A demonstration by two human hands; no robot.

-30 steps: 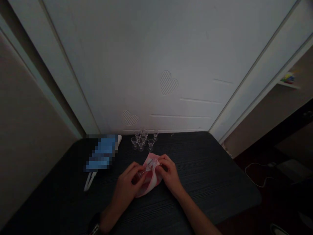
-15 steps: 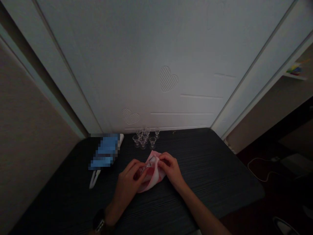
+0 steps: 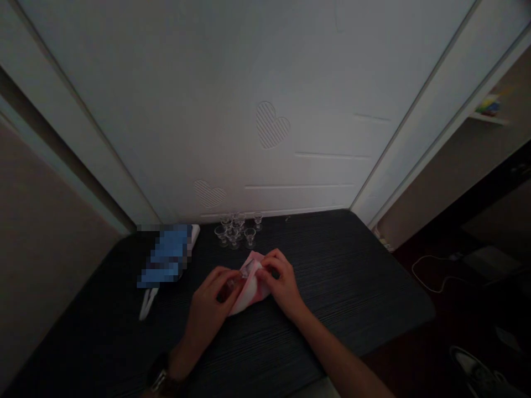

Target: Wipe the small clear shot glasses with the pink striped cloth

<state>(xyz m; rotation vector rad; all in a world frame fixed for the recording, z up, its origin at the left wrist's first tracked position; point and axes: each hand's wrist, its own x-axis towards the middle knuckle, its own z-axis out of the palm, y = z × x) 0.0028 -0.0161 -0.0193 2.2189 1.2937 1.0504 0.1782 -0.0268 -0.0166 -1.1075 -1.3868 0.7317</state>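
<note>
Both my hands meet over a pink cloth [image 3: 250, 292] near the middle of the dark table [image 3: 340, 287]. My left hand [image 3: 209, 305] is closed round the stem of a small clear glass [image 3: 244, 272] that lies against the cloth. My right hand [image 3: 280, 282] pinches the cloth around the glass's bowl. A dark watch sits on my left wrist. The light is dim and the glass is hard to make out.
Several small clear stemmed glasses [image 3: 234, 230] stand clustered at the table's far edge by the white panelled wall. A blurred blue object [image 3: 166, 256] lies at the far left, with a pale narrow item [image 3: 147, 303] in front of it. A white cable [image 3: 431, 275] lies on the floor at right.
Both hands stay on the cloth and glass, with the fingers shifting slightly around the glass. The camera has tilted, so the whole scene sits a little higher and further left.
</note>
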